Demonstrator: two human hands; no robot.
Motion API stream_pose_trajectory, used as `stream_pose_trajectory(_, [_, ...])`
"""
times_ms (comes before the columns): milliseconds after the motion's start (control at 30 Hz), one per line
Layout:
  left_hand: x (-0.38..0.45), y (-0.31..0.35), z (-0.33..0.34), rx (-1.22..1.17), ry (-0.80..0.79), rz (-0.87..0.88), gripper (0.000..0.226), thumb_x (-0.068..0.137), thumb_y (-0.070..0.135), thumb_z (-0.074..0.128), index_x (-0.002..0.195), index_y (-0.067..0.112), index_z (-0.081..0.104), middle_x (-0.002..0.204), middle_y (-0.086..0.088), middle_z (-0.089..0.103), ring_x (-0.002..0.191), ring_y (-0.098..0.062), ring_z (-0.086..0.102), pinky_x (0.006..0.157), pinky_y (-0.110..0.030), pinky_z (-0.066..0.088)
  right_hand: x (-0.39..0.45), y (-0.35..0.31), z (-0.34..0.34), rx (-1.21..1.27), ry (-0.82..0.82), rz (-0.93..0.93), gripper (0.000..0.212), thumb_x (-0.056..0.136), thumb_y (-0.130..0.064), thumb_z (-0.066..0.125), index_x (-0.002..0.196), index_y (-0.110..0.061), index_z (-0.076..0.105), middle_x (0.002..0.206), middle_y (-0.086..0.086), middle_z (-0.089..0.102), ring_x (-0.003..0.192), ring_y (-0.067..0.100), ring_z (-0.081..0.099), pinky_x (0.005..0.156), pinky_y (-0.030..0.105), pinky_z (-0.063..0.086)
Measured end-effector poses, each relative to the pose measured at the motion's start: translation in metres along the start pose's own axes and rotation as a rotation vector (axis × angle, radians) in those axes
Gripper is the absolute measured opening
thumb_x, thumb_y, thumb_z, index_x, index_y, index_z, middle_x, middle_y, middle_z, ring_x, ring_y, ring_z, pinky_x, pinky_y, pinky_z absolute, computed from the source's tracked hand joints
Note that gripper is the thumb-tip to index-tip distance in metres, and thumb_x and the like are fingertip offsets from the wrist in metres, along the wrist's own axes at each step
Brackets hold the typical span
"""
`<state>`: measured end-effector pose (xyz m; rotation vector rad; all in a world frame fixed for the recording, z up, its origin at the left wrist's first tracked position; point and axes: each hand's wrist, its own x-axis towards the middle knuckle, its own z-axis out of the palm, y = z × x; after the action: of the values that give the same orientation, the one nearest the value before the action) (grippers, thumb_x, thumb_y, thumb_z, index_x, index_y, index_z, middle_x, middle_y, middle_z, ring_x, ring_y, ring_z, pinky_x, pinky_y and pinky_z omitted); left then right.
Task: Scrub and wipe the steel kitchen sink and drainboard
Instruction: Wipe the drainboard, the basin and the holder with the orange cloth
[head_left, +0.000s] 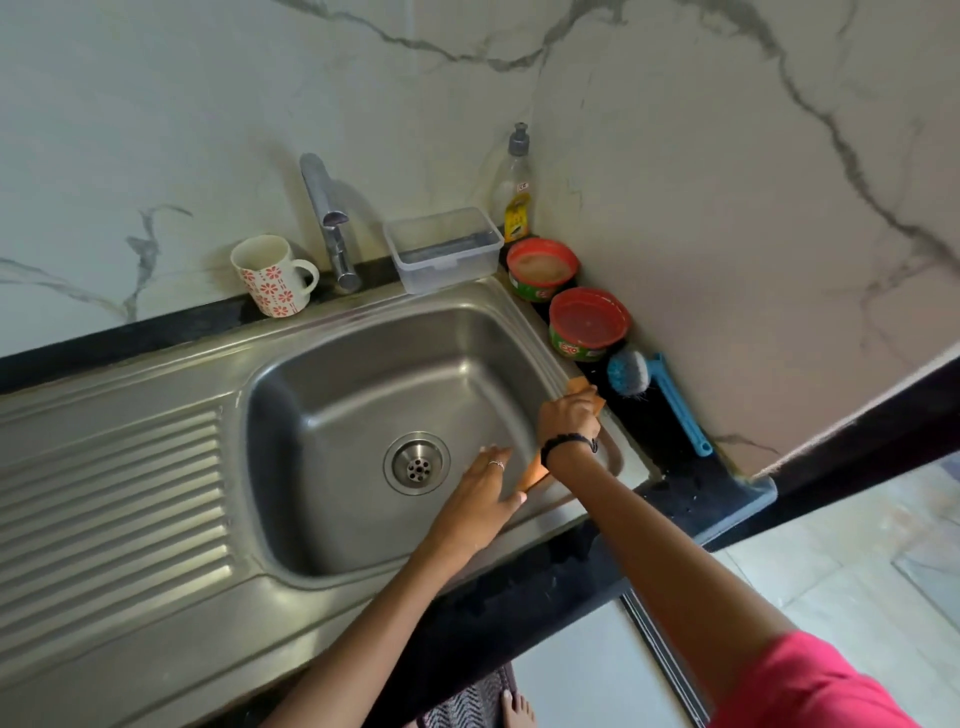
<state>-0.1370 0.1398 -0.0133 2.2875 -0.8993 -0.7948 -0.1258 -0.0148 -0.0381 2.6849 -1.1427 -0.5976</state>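
Observation:
The steel sink (363, 374) has a round drain (416, 462) in its basin, and the ribbed drainboard (114, 499) lies to its left. My right hand (569, 418) grips an orange cloth or sponge (582, 387) and presses it on the sink's right rim. Only the corners of the orange piece show past the fingers. My left hand (485, 493) hangs over the basin's front right part with its fingers straight, holding nothing. An orange reflection shows on the basin wall between the hands.
A floral mug (272, 275), the tap (330, 218) and a clear plastic box (444, 249) stand behind the sink. A dish soap bottle (514, 187), two red-lidded tubs (540, 270) (587, 325) and a blue brush (654, 389) line the black counter by the right wall.

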Motion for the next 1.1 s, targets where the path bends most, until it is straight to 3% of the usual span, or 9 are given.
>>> stream_pose_trajectory(67, [-0.009, 0.0, 0.0, -0.005, 0.032, -0.01, 0.063, 0.096, 0.029, 0.048, 0.148, 0.016, 0.016, 0.157, 0.0, 0.007, 0.144, -0.012, 0.002, 0.115, -0.031, 0.011, -0.008, 0.006, -0.001, -0.036, -0.041, -0.006, 0.04, 0.094, 0.001, 0.038, 0.133, 0.012, 0.04, 0.136, 0.04, 0.035, 0.099, 0.03, 0.061, 0.035, 0.024, 0.028])
stream_pose_trajectory(167, [-0.021, -0.002, -0.002, 0.006, 0.056, -0.022, 0.063, 0.096, 0.028, 0.048, 0.148, 0.017, 0.016, 0.157, 0.0, 0.007, 0.144, -0.013, 0.002, 0.117, -0.035, 0.011, -0.02, 0.014, -0.003, -0.105, -0.042, -0.031, 0.038, 0.094, -0.002, 0.039, 0.132, 0.006, 0.044, 0.133, 0.04, 0.039, 0.107, 0.027, 0.06, 0.036, 0.025, 0.029])
stream_pose_trajectory(333, [-0.037, -0.004, 0.0, 0.009, 0.11, -0.06, 0.062, 0.096, 0.028, 0.048, 0.148, 0.019, 0.017, 0.157, 0.0, 0.007, 0.144, -0.014, 0.005, 0.117, -0.038, 0.014, -0.04, 0.021, -0.005, -0.163, -0.04, 0.0, 0.028, 0.094, -0.005, 0.042, 0.116, -0.003, 0.059, 0.118, 0.019, 0.044, 0.089, 0.02, 0.052, 0.032, 0.024, 0.023])
stream_pose_trajectory(567, [-0.051, -0.005, 0.013, -0.012, 0.169, -0.093, 0.061, 0.094, 0.025, 0.051, 0.147, 0.017, 0.021, 0.156, -0.003, 0.012, 0.144, -0.015, 0.006, 0.117, -0.036, 0.014, -0.058, 0.038, 0.006, -0.115, -0.06, -0.028, 0.039, 0.097, -0.014, 0.029, 0.124, 0.003, 0.051, 0.121, 0.017, 0.048, 0.087, 0.023, 0.061, 0.033, 0.023, 0.022])
stream_pose_trajectory(767, [-0.056, -0.006, 0.023, -0.039, 0.194, -0.101, 0.062, 0.094, 0.026, 0.051, 0.148, 0.018, 0.021, 0.156, -0.001, 0.011, 0.144, -0.014, 0.004, 0.117, -0.036, 0.013, -0.066, 0.057, 0.002, -0.066, -0.056, -0.096, 0.031, 0.096, -0.015, 0.034, 0.112, -0.004, 0.06, 0.113, 0.011, 0.061, 0.095, 0.021, 0.063, 0.038, 0.025, 0.032])
stream_pose_trajectory(833, [-0.059, -0.008, 0.025, -0.048, 0.207, -0.119, 0.062, 0.094, 0.026, 0.051, 0.148, 0.019, 0.02, 0.156, -0.001, 0.009, 0.144, -0.016, 0.003, 0.117, -0.036, 0.011, -0.071, 0.062, -0.002, 0.02, -0.066, -0.105, 0.032, 0.096, -0.017, 0.034, 0.109, -0.006, 0.062, 0.109, 0.007, 0.064, 0.099, 0.02, 0.062, 0.044, 0.025, 0.037])
stream_pose_trajectory(933, [-0.064, -0.012, 0.026, -0.059, 0.232, -0.147, 0.062, 0.094, 0.026, 0.051, 0.148, 0.019, 0.021, 0.156, -0.001, 0.009, 0.144, -0.019, 0.001, 0.116, -0.035, 0.007, -0.083, 0.065, -0.012, 0.14, -0.126, -0.117, 0.039, 0.098, -0.028, 0.031, 0.111, -0.007, 0.061, 0.11, 0.005, 0.065, 0.102, 0.02, 0.063, 0.069, 0.025, 0.048])
stream_pose_trajectory(1100, [-0.078, -0.019, 0.025, -0.084, 0.291, -0.175, 0.062, 0.095, 0.024, 0.051, 0.148, 0.019, 0.02, 0.156, -0.001, 0.009, 0.144, -0.017, -0.001, 0.116, -0.035, 0.004, -0.11, 0.058, -0.037, 0.293, -0.199, -0.182, 0.045, 0.1, -0.028, 0.023, 0.126, -0.005, 0.052, 0.128, 0.012, 0.056, 0.116, 0.026, 0.055, 0.093, 0.029, 0.044])
